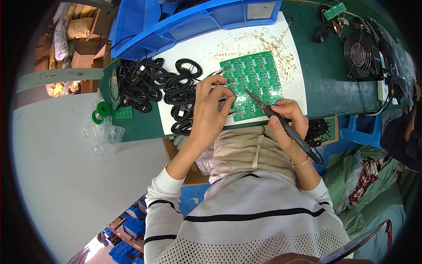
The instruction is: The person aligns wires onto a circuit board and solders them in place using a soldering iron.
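A green circuit board panel [263, 70], made of several repeated small boards, lies on a white sheet in front of me. My left hand [212, 105] rests at the panel's left edge, thumb and fingers pinched around a thin wire whose end is mostly hidden by them. In my right hand [290, 121] is a soldering iron [292, 133], gripped by its dark handle. Its tip points left and touches or hovers just over the panel, close to my left fingertips. Coiled black cables [179, 83] lie left of the panel, with thin wire ends reaching its edge.
A blue plastic bin [198, 24] stands along the back. Brown crumbs dot the white sheet [211, 39]. At the right are a black fan [360, 55] and a power strip [382, 90]. A green solder spool [102, 110] sits at the left beside a plastic bag [103, 138].
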